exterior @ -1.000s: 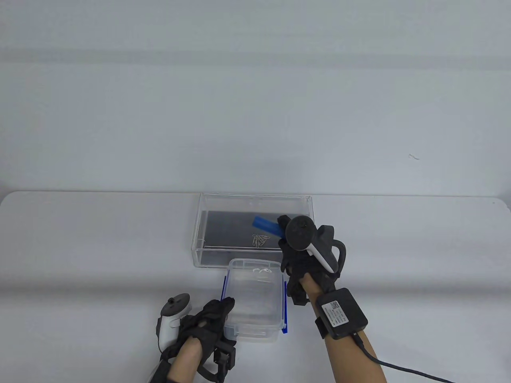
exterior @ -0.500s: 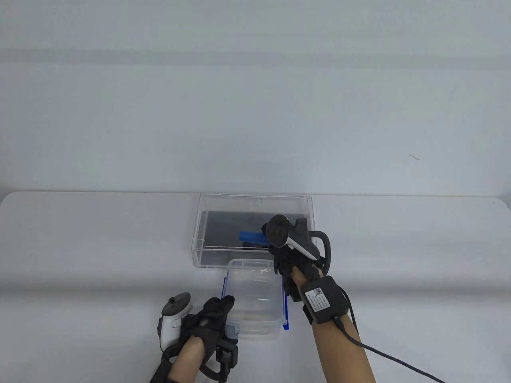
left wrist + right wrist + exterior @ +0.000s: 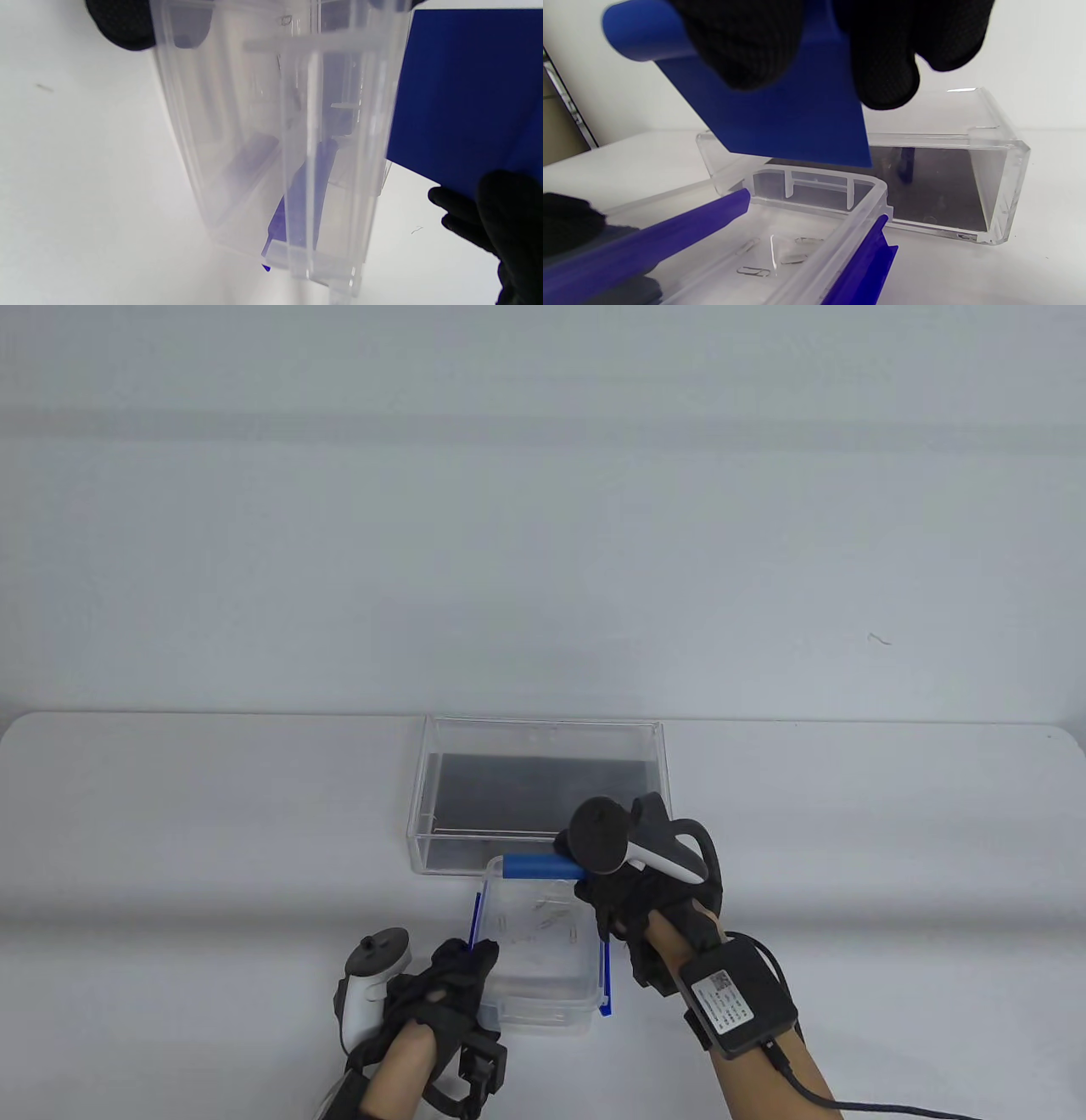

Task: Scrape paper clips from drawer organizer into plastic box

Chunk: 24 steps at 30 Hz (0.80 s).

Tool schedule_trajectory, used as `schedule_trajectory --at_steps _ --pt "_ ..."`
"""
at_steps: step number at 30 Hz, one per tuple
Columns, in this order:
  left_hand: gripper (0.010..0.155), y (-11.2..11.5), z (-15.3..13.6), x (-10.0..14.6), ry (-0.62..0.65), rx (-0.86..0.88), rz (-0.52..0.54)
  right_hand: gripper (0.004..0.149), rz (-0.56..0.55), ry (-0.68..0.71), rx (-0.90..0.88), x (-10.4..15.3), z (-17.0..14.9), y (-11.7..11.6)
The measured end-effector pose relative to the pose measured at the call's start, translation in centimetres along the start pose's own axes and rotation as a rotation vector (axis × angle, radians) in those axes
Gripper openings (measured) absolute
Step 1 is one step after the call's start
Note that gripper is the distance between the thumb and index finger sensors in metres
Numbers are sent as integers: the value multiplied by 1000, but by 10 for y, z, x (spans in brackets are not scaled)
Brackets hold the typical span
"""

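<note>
The clear drawer organizer (image 3: 441, 814) with a dark floor stands mid-table; it also shows in the right wrist view (image 3: 992, 169). In front of it stands the plastic box (image 3: 543, 993) with blue latches, with several paper clips (image 3: 543, 912) on its floor, also seen in the right wrist view (image 3: 780, 258). My right hand (image 3: 628, 891) grips a blue scraper (image 3: 534, 866) and holds it above the box's far rim; the blade shows in the right wrist view (image 3: 780, 114). My left hand (image 3: 450, 984) holds the box's near left corner. The left wrist view shows the box (image 3: 275, 127) close up.
The table (image 3: 212, 848) is white, its far edge against a pale wall. A cable (image 3: 848, 1099) runs from my right wrist to the bottom right.
My right hand pulled the scraper out of the organizer toward me, to above the box's far rim. The paper clips went from the organizer floor into the box. The left hand stayed put.
</note>
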<state>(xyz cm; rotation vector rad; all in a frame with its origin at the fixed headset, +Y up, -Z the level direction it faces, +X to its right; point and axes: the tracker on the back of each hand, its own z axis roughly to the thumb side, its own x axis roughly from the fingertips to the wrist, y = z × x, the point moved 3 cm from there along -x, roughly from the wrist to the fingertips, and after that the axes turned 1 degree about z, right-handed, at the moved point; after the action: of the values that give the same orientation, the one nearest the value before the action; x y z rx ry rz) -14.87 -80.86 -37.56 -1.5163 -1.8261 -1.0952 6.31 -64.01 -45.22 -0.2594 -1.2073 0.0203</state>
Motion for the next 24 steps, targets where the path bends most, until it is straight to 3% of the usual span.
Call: schedule_trajectory --at_steps 6,14,20,24 --pt "83 -2 3 -2 44 -52 12 66 -175 -70 -146 39 -20 -2" --pt "75 -1 9 3 120 -132 44 65 -394 -274 -371 103 -72 -23" --pt "74 2 16 5 194 -137 40 66 -519 -418 -582 140 -113 -63" --pt "74 3 22 7 248 -155 62 66 -493 -474 -745 147 -131 -86"
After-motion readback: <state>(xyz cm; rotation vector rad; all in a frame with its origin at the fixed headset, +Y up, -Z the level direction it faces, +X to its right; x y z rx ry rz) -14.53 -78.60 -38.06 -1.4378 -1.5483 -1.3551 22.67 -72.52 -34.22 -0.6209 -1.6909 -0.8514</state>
